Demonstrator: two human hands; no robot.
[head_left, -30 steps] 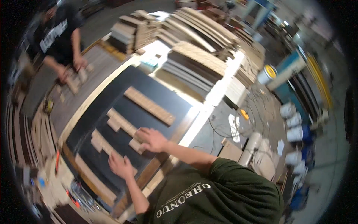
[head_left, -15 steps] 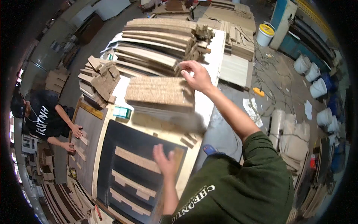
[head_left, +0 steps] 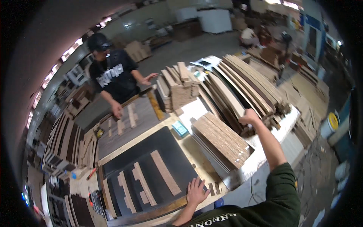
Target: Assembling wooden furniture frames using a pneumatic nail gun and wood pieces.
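Note:
My right hand is closed at the near end of a long pale wooden strip in the row of strips. Fingers spread, my left hand lies on the near right corner of a black panel and holds nothing. Several narrow wood pieces lie across that panel, among them a plain strip and a strip with small blocks along its side. Between my hands stands a stack of boards with a rough tan top. Small wood blocks lie just right of my left hand.
Across the table a co-worker has one hand near strips on a grey-brown panel. A green-white box sits beside the board stack. A pile of wood offcuts and a yellow-lidded bucket stand farther off.
My view has swung toward the left. My right hand went from the board stack's far end to the strip; my left came down onto the panel. The co-worker has lifted one hand.

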